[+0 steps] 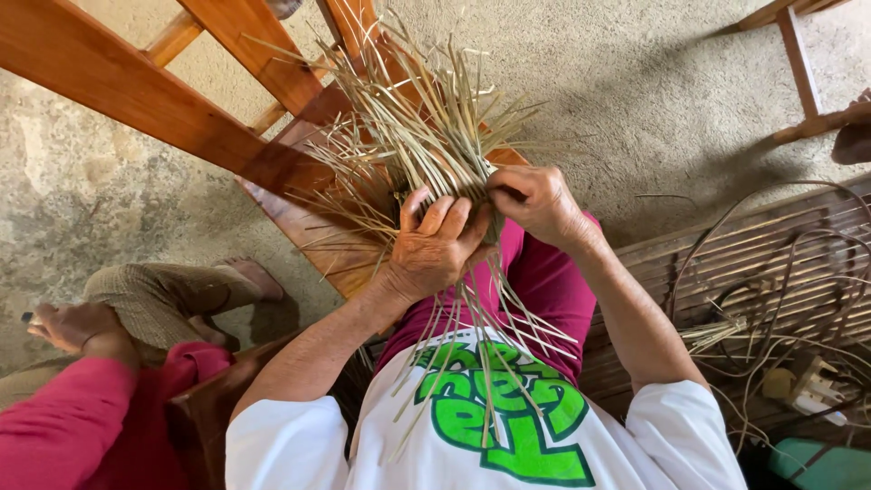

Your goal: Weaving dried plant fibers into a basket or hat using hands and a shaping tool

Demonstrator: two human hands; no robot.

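Bundle of pale, dry, matt straw-like reed strips [426, 136]. Reddish-brown wooden frame [136, 91], smooth, glossy varnish. Grey concrete floor [617, 82], rough, matt. White cloth shirt [581, 445], soft, matt. Slatted brown bamboo bench [726, 263], dull.

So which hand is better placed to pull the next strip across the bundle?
Probably the right hand: its fingers pinch at the top edge of the straw strip bundle, while the left hand is wrapped around the bundle, steadying it.
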